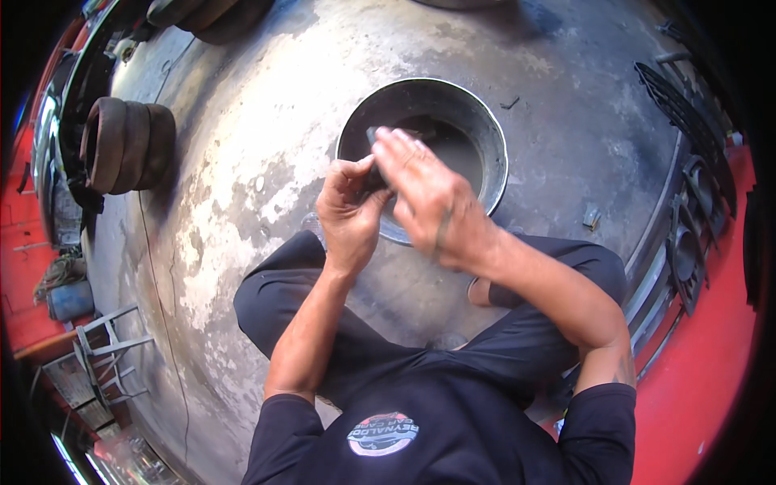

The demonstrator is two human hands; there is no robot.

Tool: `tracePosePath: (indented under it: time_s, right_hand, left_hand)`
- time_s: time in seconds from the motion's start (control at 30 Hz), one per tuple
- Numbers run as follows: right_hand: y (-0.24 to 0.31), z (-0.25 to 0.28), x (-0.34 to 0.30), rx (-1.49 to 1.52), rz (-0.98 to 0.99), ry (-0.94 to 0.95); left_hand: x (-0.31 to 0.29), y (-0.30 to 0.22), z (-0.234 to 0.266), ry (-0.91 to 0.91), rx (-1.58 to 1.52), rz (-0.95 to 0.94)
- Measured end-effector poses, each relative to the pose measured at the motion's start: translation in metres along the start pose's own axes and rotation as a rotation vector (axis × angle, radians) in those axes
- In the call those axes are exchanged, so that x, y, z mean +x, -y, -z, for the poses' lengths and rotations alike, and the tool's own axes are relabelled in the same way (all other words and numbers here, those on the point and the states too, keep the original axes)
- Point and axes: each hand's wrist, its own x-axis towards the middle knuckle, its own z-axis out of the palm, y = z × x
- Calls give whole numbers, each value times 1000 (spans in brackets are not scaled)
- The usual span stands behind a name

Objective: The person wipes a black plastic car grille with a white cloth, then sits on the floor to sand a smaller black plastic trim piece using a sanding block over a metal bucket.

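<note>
My left hand (347, 214) is closed in a pinch, its palm side partly turned up, above the near left rim of a round metal basin (499, 153). A small dark grey piece (372, 136) shows between the hands, just past the right fingertips; its kind cannot be made out. My right hand (432, 190) comes across from the right, fingers straight and pressed together against the piece and the left fingers. Whatever lies under those fingers is hidden. Dark liquid (457, 158) seems to stand in the basin, with something dark near its far side.
Stacked rounded brown-black rings (129, 145) stand at the left, near a thin cable (166, 315) on the concrete floor (242, 121). A metal frame (113, 347) is at lower left. Dark car parts (687, 250) lean along the red right edge. A small object (592, 217) lies right of the basin.
</note>
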Motion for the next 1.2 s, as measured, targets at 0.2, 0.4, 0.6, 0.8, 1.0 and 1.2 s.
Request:
tracePosePath:
  time_s: [0.2,0.4,0.6,0.8,1.0,1.2]
  right_hand:
    - [-23,-6,6,118,-60,-9]
    - [4,-7,-16,-79,44,45]
    - [13,-8,-17,-74,36,53]
    - [-4,-13,-5,-19,18,28]
    - [0,-12,-6,3,56,25]
    - [5,-7,-14,-43,17,73]
  left_hand:
    - [1,-12,-12,-76,-63,31]
    - [2,-1,4,-92,-74,-2]
    - [5,4,6,-116,-92,-27]
    - [1,1,3,-68,-53,0]
    - [3,2,2,-106,-48,-9]
    - [6,1,7,-128,-88,-13]
